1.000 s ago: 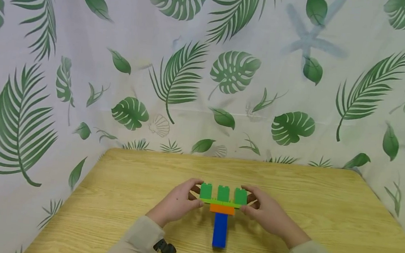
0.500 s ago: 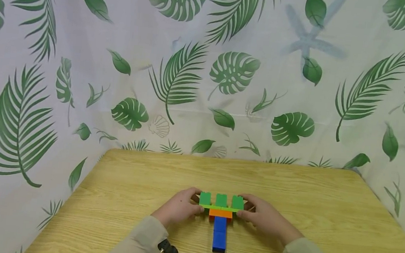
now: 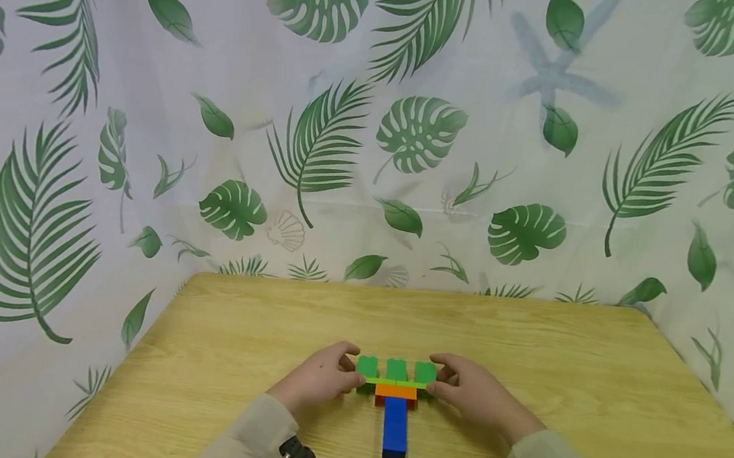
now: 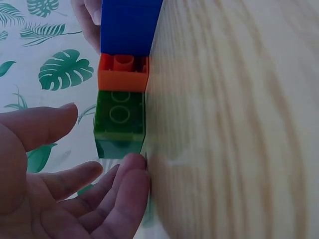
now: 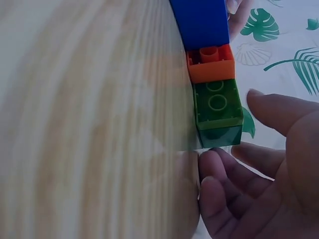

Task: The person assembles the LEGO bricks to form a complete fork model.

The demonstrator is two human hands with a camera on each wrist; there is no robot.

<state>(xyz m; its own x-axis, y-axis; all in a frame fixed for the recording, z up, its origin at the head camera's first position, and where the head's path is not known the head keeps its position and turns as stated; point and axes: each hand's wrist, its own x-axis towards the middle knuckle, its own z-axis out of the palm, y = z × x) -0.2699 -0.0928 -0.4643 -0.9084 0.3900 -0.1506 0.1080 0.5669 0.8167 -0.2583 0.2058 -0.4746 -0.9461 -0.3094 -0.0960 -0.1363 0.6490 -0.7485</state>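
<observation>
A T-shaped figure of toy building bricks lies flat on the wooden table. Its stem is blue bricks [image 3: 395, 427] pointing toward me, with an orange brick [image 3: 395, 391] above it. Across the top runs a thin lime-green layer carrying three green bricks [image 3: 396, 369]. My left hand [image 3: 319, 377] is at the left end of the green row, fingers loosely bent. In the left wrist view its thumb stands off from the green brick [image 4: 119, 117], fingertips close beside it. My right hand [image 3: 474, 392] mirrors this at the right end, thumb apart from the brick [image 5: 218, 104] in the right wrist view.
The wooden table [image 3: 252, 314] reaches back to a white leaf-print cloth [image 3: 358, 184] hung behind it and on the left side. Dark wrist cameras [image 3: 299, 455] sit on both sleeves.
Both hands have lowered the brick figure from a raised, tilted position until it lies flat, slightly nearer to me. The fingers have since loosened from its ends.
</observation>
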